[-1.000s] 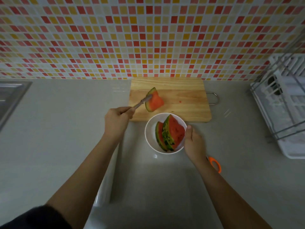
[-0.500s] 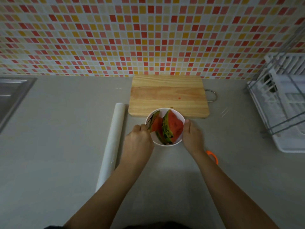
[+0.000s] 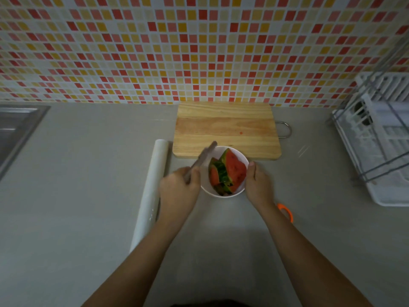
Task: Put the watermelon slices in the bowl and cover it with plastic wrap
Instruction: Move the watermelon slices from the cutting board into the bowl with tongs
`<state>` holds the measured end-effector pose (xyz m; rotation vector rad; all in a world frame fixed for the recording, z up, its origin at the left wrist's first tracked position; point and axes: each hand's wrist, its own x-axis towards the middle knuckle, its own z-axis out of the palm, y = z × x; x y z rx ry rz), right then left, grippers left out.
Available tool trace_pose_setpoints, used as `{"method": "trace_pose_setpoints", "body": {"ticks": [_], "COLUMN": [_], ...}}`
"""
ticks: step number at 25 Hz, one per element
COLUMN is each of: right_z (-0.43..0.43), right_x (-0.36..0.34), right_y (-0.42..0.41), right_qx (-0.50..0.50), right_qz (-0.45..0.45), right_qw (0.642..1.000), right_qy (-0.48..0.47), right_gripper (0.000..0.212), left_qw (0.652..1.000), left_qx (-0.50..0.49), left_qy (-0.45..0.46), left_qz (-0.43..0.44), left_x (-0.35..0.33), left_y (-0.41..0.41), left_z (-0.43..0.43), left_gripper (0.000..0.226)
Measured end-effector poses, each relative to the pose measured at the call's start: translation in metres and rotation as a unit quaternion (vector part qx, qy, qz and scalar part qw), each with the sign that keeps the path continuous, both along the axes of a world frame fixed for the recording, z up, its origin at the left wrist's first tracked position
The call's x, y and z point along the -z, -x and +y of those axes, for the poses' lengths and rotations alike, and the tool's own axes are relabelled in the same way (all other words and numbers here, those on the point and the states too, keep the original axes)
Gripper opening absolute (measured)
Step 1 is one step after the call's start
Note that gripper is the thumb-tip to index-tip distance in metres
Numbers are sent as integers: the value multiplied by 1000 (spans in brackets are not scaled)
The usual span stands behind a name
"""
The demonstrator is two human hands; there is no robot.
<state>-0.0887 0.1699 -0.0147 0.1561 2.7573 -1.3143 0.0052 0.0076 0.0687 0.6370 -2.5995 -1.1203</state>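
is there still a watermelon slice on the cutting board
No, the cutting board is bare; the watermelon slices sit in the bowl.

The knife (image 3: 204,158) in the left hand (image 3: 179,193) is motion-blurred, its handle buried in the fist and its edge indistinct. The right forearm covers most of the orange-handled item (image 3: 286,212), so its kind cannot be told, and the stacked watermelon slices (image 3: 228,173) overlap too much to count. The picture's edges cut off the sink (image 3: 15,131) at left and the dish rack (image 3: 380,140) at right.
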Motion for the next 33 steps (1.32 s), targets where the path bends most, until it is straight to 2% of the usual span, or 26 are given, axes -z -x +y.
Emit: {"method": "trace_pose_setpoints", "body": {"ticks": [1,3,7,9,17,21,24,27,28,30,33], "right_z": [0,1,2,2,3,3,2,2,2,1,0], "right_x": [0,1,4,7,12,11,12,11,11,10,6], "right_y": [0,1,1,3,4,5,5,4,4,5,4], "right_qx": [0,2,6,7,7,9,8,6,8,12,6], "right_qz": [-5,-9,-3,-8,-2,-3,-3,8,8,-6,-16], "right_qw": [1000,1000,1000,1000,1000,1000,1000,1000,1000,1000,1000], "right_qy": [-1,-2,-4,-4,-12,-18,-15,-19,-21,-24,-26], "right_gripper": [51,50,46,46,43,43,42,38,38,42,45], "left_qw": [999,999,991,986,987,982,980,998,999,998,972], "left_qx": [-23,-40,7,7,-15,0,11,-20,-16,7,0], "left_qy": [-26,-21,103,141,136,144,149,62,26,-41,-211], "left_qz": [4,-10,-84,-87,-82,-120,-129,4,16,-36,-107], "left_x": [0,4,30,46,82,84,75,58,55,56,51], "left_y": [11,42,103,123,167,173,165,131,114,81,50], "left_z": [-10,-29,-49,-51,-52,-55,-56,-47,-41,-29,-14], "left_gripper": [44,35,31,35,34,34,52,43,39,43,51]}}
